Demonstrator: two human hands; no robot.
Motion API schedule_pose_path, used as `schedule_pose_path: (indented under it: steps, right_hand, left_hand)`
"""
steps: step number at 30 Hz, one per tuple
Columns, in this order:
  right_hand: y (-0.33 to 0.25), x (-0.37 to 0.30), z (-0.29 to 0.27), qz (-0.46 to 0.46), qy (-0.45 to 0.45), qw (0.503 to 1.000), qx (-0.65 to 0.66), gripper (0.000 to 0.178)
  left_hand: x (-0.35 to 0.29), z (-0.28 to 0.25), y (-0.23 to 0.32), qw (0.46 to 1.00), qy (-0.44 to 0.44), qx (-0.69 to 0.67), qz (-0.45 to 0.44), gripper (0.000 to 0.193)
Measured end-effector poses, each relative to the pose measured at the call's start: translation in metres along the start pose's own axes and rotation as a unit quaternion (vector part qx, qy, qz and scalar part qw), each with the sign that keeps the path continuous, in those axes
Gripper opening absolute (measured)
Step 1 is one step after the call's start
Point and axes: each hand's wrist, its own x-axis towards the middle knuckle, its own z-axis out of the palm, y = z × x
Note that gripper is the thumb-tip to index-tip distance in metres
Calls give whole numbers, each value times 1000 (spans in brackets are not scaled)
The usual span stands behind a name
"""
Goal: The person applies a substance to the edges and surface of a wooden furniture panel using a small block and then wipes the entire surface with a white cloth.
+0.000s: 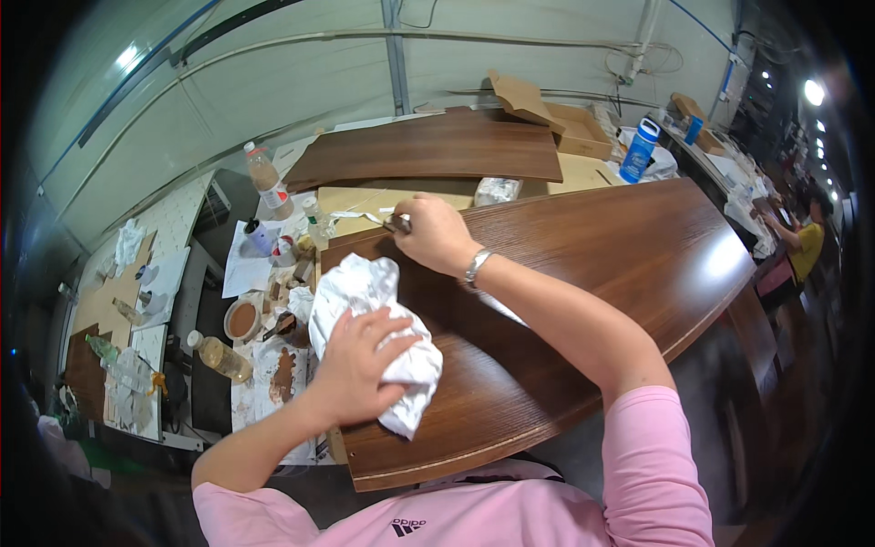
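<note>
A dark brown wood-grain panel with a curved front edge lies in front of me. My left hand grips a crumpled white cloth against the panel's left end, its fingers spread over the folds. Near the far left corner of the panel, my right hand is closed around a small dark object. Its kind cannot be made out, since my fingers cover most of it. A watch with a metal band is on my right wrist.
Behind lies another brown panel beside an open cardboard box and a blue bottle. To the left are a tub of brown paste, a bottle of yellowish liquid and a tall plastic bottle. Another person works far right.
</note>
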Motion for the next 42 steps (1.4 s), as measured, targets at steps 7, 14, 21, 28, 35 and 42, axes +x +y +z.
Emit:
schedule_pose_path:
  steps: [7,14,21,28,35,42]
  right_hand:
    - [-47,21,49,-33,-33,999,16,18]
    - [-53,25,88,-23,-55,998,-35,18]
    - [-22,24,51,18,-4,997,-81,15]
    - [-28,12,44,34,-14,994,-101,18]
    - [40,3,-24,148,16,974,-172,18]
    - [30,2,-2,110,19,983,-145,20]
  left_hand:
    - [-23,-12,34,999,2,-43,25,57]
    - [-27,-8,30,998,2,-64,22,61]
    - [-27,-8,31,997,-8,-67,23,59]
    - [-28,-11,28,997,-12,-64,29,54]
    - [-25,-8,30,996,-5,-83,29,61]
    - [-26,-14,29,997,-24,-62,25,54]
